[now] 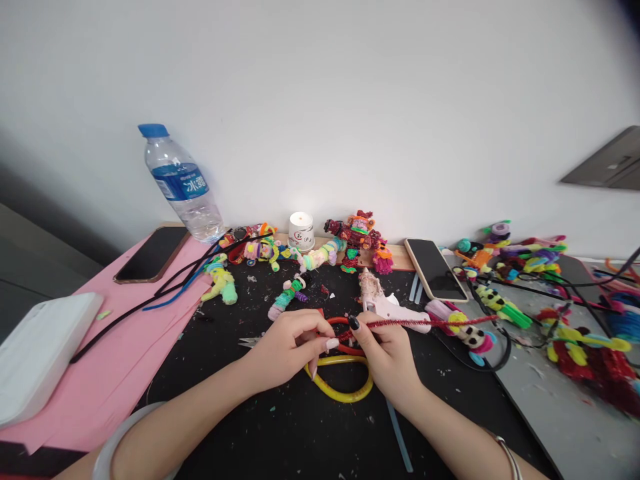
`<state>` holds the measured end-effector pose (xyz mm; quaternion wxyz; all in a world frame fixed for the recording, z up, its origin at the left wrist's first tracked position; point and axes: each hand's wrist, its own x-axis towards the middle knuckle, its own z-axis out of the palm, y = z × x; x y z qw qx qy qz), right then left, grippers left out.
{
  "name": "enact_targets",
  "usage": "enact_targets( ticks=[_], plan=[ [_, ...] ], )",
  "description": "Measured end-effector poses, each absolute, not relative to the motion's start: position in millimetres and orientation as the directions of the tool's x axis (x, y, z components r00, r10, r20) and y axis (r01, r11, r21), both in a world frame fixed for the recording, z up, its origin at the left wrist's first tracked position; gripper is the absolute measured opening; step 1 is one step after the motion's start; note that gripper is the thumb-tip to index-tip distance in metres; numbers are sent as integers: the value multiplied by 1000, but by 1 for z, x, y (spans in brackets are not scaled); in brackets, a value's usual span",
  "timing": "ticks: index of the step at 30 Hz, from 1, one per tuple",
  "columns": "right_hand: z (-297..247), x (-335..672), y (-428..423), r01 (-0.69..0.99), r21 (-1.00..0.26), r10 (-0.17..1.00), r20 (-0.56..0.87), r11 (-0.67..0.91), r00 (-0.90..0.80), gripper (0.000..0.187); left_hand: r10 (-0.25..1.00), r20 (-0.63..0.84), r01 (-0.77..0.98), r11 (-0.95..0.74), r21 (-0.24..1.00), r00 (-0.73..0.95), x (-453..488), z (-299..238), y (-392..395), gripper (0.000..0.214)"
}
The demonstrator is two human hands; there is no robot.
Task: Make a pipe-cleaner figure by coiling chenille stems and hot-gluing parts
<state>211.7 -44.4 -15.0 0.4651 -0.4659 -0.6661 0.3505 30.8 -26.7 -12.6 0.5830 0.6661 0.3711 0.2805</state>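
Observation:
A red pipe cleaner (440,321) runs between my two hands, its free end reaching out to the right. My left hand (293,347) pinches its left part, with the thumb against the fingers. Close beside it, my right hand (387,353) grips the pipe cleaner between thumb and index finger. Beneath both hands lie scissors with a yellow handle loop (345,397) and an orange one; the blade tip (247,342) shows left of my left hand. Just behind my right hand rests a pale pink glue gun (393,312), its nozzle end crusted. A clear glue stick (399,437) lies below.
Several pipe-cleaner figures (357,240) line the wall around a white paper cup (301,231). A water bottle (183,183) leans there. Phones lie left (153,255) and right (436,269). A white box (47,360) sits on pink paper (135,320). More figures (500,307) crowd the right.

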Motion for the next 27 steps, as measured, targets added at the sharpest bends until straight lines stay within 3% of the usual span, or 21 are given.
enact_targets(
  ticks=[27],
  plan=[
    [-13, 211, -44, 288, -894, 939, 327, 343, -105, 33, 822, -52, 129, -26, 991, 567, 32, -13, -26, 21]
  ],
)
